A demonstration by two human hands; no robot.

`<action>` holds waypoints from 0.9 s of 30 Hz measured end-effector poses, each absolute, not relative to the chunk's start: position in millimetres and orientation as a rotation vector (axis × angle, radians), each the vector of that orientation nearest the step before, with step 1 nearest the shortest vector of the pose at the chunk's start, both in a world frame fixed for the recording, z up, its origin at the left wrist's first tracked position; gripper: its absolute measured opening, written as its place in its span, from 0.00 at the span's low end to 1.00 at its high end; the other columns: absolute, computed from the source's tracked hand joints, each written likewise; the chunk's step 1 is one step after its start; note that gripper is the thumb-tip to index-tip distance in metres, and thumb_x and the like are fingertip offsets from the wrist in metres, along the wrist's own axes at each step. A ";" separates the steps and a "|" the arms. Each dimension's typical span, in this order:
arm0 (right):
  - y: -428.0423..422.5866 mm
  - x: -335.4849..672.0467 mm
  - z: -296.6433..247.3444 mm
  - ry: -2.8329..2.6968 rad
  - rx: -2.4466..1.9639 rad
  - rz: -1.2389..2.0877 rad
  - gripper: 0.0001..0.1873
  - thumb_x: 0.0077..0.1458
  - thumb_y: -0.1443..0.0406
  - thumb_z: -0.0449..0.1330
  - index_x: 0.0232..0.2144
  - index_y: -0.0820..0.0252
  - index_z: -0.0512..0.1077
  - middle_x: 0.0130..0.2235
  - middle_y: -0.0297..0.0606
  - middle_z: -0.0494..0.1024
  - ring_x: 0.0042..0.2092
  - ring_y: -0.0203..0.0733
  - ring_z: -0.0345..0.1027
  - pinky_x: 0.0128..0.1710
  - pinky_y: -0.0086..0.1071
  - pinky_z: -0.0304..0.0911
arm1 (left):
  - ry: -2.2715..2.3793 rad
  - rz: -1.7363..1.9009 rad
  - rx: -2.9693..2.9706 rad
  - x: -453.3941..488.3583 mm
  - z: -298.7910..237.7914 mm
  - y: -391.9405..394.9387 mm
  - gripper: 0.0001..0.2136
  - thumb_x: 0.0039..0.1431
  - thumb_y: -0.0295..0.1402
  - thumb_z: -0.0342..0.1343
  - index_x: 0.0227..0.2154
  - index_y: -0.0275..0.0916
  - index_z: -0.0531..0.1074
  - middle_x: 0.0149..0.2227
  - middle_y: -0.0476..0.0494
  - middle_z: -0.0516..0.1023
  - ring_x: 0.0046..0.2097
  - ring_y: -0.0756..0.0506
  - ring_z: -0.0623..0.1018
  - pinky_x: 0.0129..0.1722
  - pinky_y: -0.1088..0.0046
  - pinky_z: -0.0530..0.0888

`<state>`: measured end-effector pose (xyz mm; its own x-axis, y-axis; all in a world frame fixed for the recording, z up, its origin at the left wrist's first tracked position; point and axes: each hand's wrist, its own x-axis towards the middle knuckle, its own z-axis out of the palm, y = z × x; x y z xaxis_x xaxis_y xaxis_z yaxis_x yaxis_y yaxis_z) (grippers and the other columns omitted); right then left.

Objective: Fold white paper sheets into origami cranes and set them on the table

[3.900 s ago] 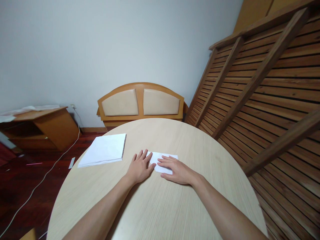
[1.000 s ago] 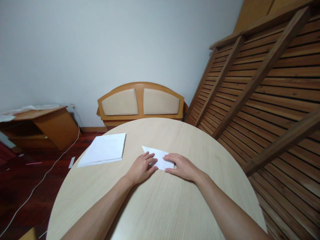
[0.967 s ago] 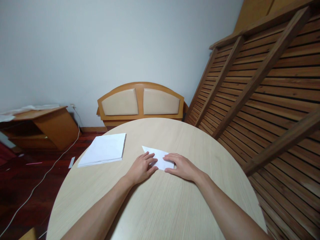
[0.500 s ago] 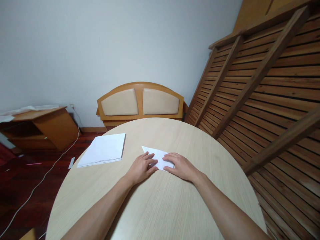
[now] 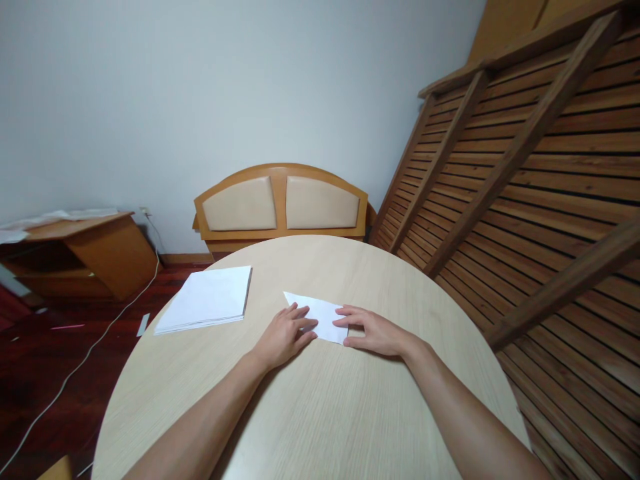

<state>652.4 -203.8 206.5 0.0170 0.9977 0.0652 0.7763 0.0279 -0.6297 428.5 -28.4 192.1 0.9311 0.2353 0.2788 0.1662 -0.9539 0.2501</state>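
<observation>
A small white folded sheet of paper [image 5: 327, 320] lies on the round wooden table [image 5: 320, 413], with a pointed corner at its far left. My left hand [image 5: 285, 337] rests on the paper's left part, its fingers spread and lying flat. At the right end is my right hand [image 5: 373, 331], its fingers apart and the tips touching the paper's right edge. The thumb is at the near right corner. Parts of the paper are hidden under the fingers.
A stack of white paper [image 5: 207, 300] lies on the table's left side. Beyond the table stands a padded headboard [image 5: 281, 207]. Wooden slats [image 5: 500, 193] lean at the right. A low cabinet [image 5: 115, 257] and a white cable [image 5: 90, 353] are at the left.
My right hand has slid to the right, from over the paper to its right edge, uncovering more of it. My left hand and the paper have hardly moved.
</observation>
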 end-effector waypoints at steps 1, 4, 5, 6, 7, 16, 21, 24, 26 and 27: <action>-203.4 651.3 206.6 -1.809 -1.797 0.564 0.27 0.56 0.50 0.64 0.56 0.49 0.73 0.64 0.41 0.65 0.66 0.52 0.55 0.66 0.48 0.50 | 0.302 0.448 2.867 428.6 192.3 -28.9 0.17 0.67 0.44 0.51 0.53 0.46 0.75 0.61 0.36 0.70 0.64 0.32 0.66 0.60 0.47 0.66; -202.1 646.1 206.9 -1.818 -1.785 0.475 0.25 0.57 0.51 0.63 0.55 0.49 0.73 0.62 0.42 0.68 0.63 0.51 0.59 0.64 0.46 0.52 | 0.307 0.439 2.867 429.2 192.3 -30.6 0.18 0.66 0.47 0.52 0.53 0.46 0.75 0.61 0.36 0.70 0.64 0.31 0.66 0.60 0.46 0.66; -201.6 644.2 207.0 -1.822 -1.777 0.432 0.24 0.58 0.51 0.63 0.55 0.49 0.74 0.60 0.43 0.69 0.62 0.50 0.60 0.64 0.45 0.54 | 0.310 0.438 2.868 429.5 192.3 -31.2 0.19 0.65 0.48 0.53 0.53 0.46 0.75 0.61 0.35 0.70 0.64 0.31 0.66 0.60 0.46 0.66; -201.1 642.5 207.0 -1.823 -1.770 0.390 0.24 0.58 0.51 0.63 0.54 0.50 0.74 0.59 0.43 0.70 0.61 0.50 0.61 0.63 0.45 0.55 | 0.312 0.437 2.868 429.9 192.4 -31.8 0.20 0.64 0.49 0.54 0.53 0.46 0.75 0.62 0.35 0.69 0.64 0.31 0.66 0.60 0.46 0.66; -200.7 641.0 207.0 -1.822 -1.767 0.357 0.24 0.58 0.51 0.63 0.54 0.50 0.74 0.58 0.43 0.71 0.60 0.50 0.62 0.62 0.45 0.55 | 0.318 0.438 2.867 430.3 192.5 -32.4 0.20 0.64 0.49 0.54 0.53 0.46 0.75 0.61 0.35 0.69 0.64 0.31 0.66 0.60 0.47 0.66; -198.6 635.8 209.5 -1.817 -1.773 0.251 0.27 0.52 0.51 0.67 0.52 0.51 0.74 0.52 0.41 0.77 0.56 0.50 0.66 0.58 0.44 0.58 | 0.305 0.466 2.771 432.9 195.1 -33.3 0.15 0.67 0.44 0.51 0.48 0.43 0.78 0.60 0.38 0.72 0.64 0.34 0.67 0.62 0.50 0.64; -193.4 632.2 210.5 -1.719 -1.776 0.191 0.13 0.67 0.60 0.53 0.41 0.55 0.77 0.40 0.38 0.81 0.42 0.44 0.74 0.44 0.36 0.64 | 0.217 0.432 2.718 433.1 195.1 -35.0 0.13 0.69 0.39 0.49 0.43 0.42 0.76 0.59 0.42 0.73 0.64 0.36 0.67 0.63 0.53 0.64; -190.8 630.8 205.6 -1.613 -1.796 0.165 0.12 0.66 0.61 0.54 0.48 0.55 0.73 0.42 0.39 0.81 0.42 0.44 0.74 0.43 0.35 0.64 | 0.186 0.441 2.680 434.0 193.5 -36.7 0.12 0.69 0.36 0.48 0.49 0.42 0.73 0.58 0.41 0.74 0.64 0.37 0.67 0.62 0.54 0.66; -189.1 630.8 200.8 -1.561 -1.832 0.131 0.16 0.65 0.62 0.56 0.53 0.54 0.69 0.43 0.39 0.80 0.44 0.45 0.74 0.44 0.37 0.65 | 0.198 0.472 2.659 435.1 191.2 -36.9 0.16 0.67 0.35 0.50 0.56 0.41 0.67 0.57 0.39 0.75 0.62 0.38 0.69 0.61 0.55 0.68; -188.2 631.0 198.5 -1.548 -1.846 0.105 0.18 0.64 0.62 0.56 0.55 0.54 0.68 0.44 0.40 0.80 0.45 0.45 0.74 0.45 0.38 0.66 | 0.201 0.486 2.657 435.7 189.8 -36.7 0.19 0.67 0.35 0.50 0.59 0.41 0.65 0.57 0.38 0.74 0.62 0.38 0.70 0.60 0.55 0.68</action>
<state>631.0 -188.2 198.5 0.2774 0.8868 0.3696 0.8286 -0.0260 -0.5593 435.7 -36.7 189.8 0.9282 0.2141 0.3044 0.0636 -0.8972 0.4370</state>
